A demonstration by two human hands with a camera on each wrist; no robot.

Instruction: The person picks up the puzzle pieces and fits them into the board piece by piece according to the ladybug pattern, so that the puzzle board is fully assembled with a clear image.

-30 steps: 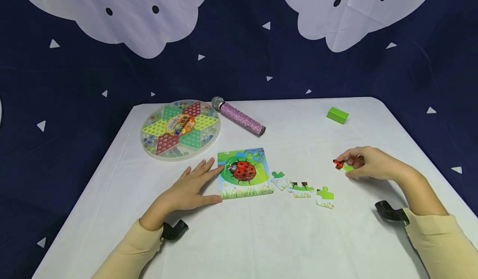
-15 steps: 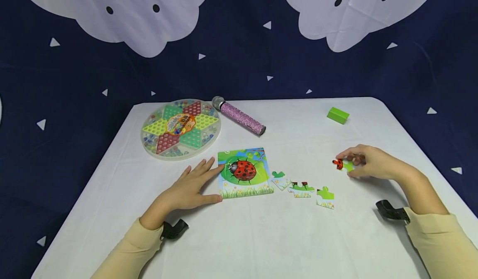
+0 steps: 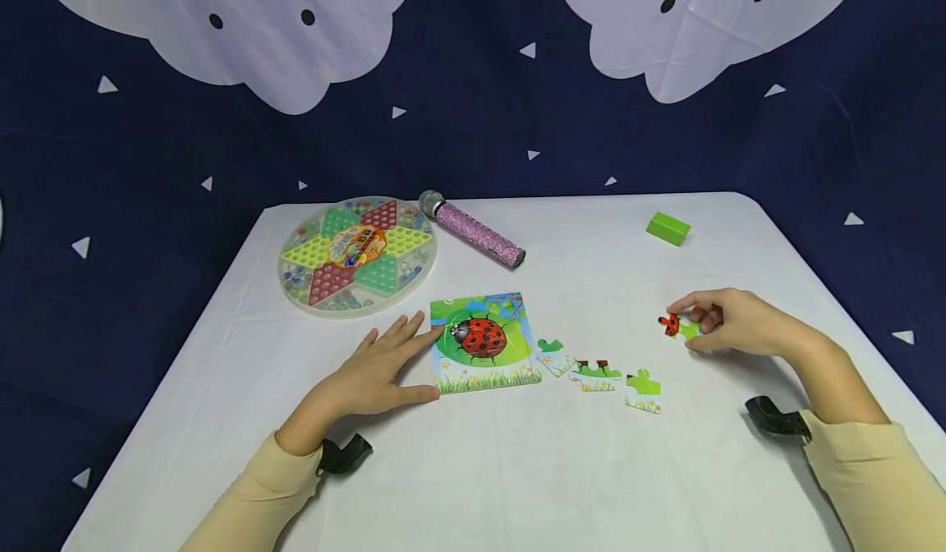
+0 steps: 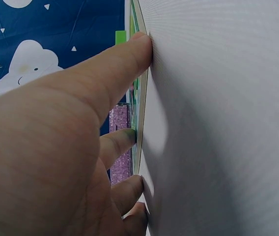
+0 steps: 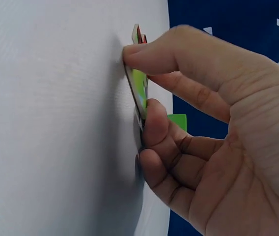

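Note:
My left hand (image 3: 373,375) lies spread on the table, index fingertip on the left edge of a square ladybug puzzle board (image 3: 484,342) and thumb at its lower left corner. In the left wrist view the thumb (image 4: 125,59) meets the board's edge. At the right, my right hand (image 3: 732,322) pinches a red and green jigsaw piece (image 3: 671,324) between thumb and fingers. The right wrist view shows this piece (image 5: 138,83) tilted close over the white cloth. Between the hands lie loose jigsaw pieces: one at the board's right edge (image 3: 556,359), a middle one (image 3: 595,375) and a right one (image 3: 644,391).
A round Chinese checkers board (image 3: 357,258) with marbles sits at the back left. Beside it lies a pink glitter microphone (image 3: 476,232). A green block (image 3: 668,228) stands at the back right. Behind the white table (image 3: 473,470) hangs a dark blue cloud-patterned curtain (image 3: 473,141).
The jigsaw piece in my right hand has turned slightly, tipping flatter so more of its face shows. My left hand and the other things stay where they were.

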